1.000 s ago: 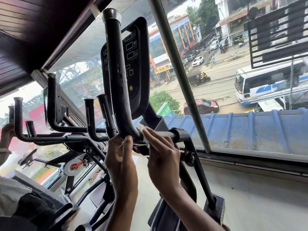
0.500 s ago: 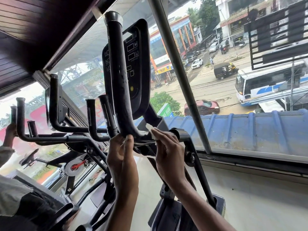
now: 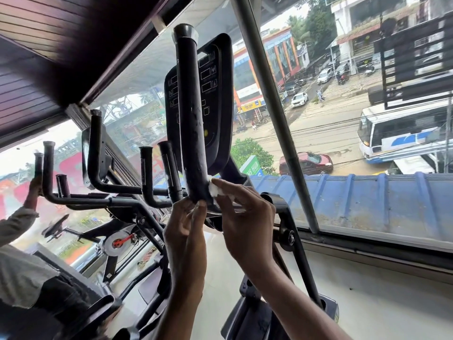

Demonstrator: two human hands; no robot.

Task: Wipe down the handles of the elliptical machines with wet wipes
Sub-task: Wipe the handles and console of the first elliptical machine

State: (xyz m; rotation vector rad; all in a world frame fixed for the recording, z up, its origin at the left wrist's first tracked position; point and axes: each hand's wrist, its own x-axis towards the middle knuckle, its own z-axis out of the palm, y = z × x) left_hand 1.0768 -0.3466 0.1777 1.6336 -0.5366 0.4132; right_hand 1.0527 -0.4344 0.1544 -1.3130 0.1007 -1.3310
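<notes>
The elliptical's black upright handle [image 3: 190, 114] rises in the centre and bends into a horizontal bar at its foot. The dark console [image 3: 217, 99] stands right behind it. My right hand [image 3: 245, 217] holds a small white wet wipe [image 3: 212, 190] and presses it against the right side of the bend. My left hand [image 3: 185, 229] reaches up from below, back toward me, with its straight fingertips touching the underside of the same bend. Its thumb is hidden.
More ellipticals with black handles [image 3: 95, 153] line the window to the left. Another person's hand [image 3: 34, 190] grips a far handle there. A grey window post [image 3: 269, 106] slants just right of the console, and the sill [image 3: 367, 244] runs below it.
My right hand has slid the wipe leftward along the horizontal bar to the bend of the upright handle. My left hand has stayed at the bend.
</notes>
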